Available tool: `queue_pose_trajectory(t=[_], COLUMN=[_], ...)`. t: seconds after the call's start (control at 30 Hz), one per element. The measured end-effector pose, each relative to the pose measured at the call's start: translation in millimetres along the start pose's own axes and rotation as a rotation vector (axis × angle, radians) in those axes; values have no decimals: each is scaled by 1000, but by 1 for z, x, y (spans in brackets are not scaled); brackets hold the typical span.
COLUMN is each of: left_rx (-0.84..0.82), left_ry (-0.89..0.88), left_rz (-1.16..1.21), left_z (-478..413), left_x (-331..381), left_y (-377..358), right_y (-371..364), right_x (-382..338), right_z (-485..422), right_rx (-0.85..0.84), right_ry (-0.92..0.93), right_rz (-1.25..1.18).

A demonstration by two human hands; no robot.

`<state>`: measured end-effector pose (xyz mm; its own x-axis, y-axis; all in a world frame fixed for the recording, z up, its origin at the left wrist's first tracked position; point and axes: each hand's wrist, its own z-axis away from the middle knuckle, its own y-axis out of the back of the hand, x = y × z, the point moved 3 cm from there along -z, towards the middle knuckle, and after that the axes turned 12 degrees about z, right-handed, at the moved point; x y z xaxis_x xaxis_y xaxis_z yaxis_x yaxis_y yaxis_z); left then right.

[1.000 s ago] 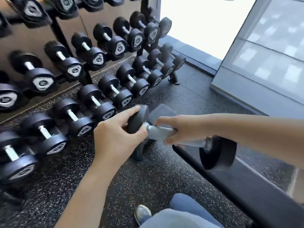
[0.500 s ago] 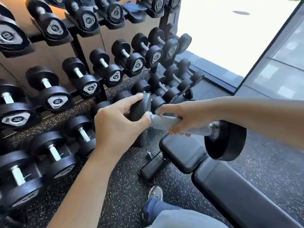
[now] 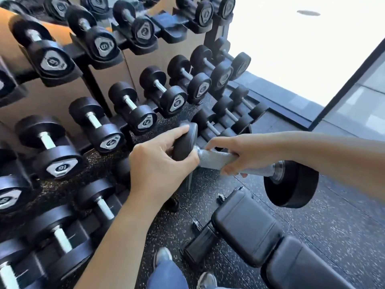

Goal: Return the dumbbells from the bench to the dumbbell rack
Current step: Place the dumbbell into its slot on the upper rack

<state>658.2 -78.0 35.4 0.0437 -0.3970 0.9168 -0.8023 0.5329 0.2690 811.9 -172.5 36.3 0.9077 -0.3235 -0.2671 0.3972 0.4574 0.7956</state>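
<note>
Head view. One dumbbell (image 3: 239,161) held in the air in both hands, clear of the table (image 3: 250,228) and in front of the dumbbell rack (image 3: 87,74).

Right hand (image 3: 245,153): grip closed around the knurled steel handle, fingers wrapped over the top, forearm coming in from the right.

Left hand (image 3: 160,163): grip cupped on the far head of the dumbbell, thumb along its near face, fingertips over the rim.

Long axis runs roughly level, left to right, dipping slightly toward the right. The head under the left grip points at the rack's lower tiers; the other head (image 3: 291,184) hangs free to the right of the right grip, above the speckled floor (image 3: 343,226).

Below both grips: the padded end of the table, and a shoe (image 3: 162,257). Beyond the left grip: racked dumbbells in tilted rows, number plates facing out.
</note>
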Motion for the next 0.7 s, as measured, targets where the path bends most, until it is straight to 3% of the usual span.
queue_pose_trajectory(t=[0.7], left_rx=[-223], left_ry=[-39], left_rz=[116], left_z=[-304], left_x=[-106], left_y=[38], right_y=[169], right_x=[22], right_z=[-231], right_rx=[98], right_ry=[-238], right_rz=[-7])
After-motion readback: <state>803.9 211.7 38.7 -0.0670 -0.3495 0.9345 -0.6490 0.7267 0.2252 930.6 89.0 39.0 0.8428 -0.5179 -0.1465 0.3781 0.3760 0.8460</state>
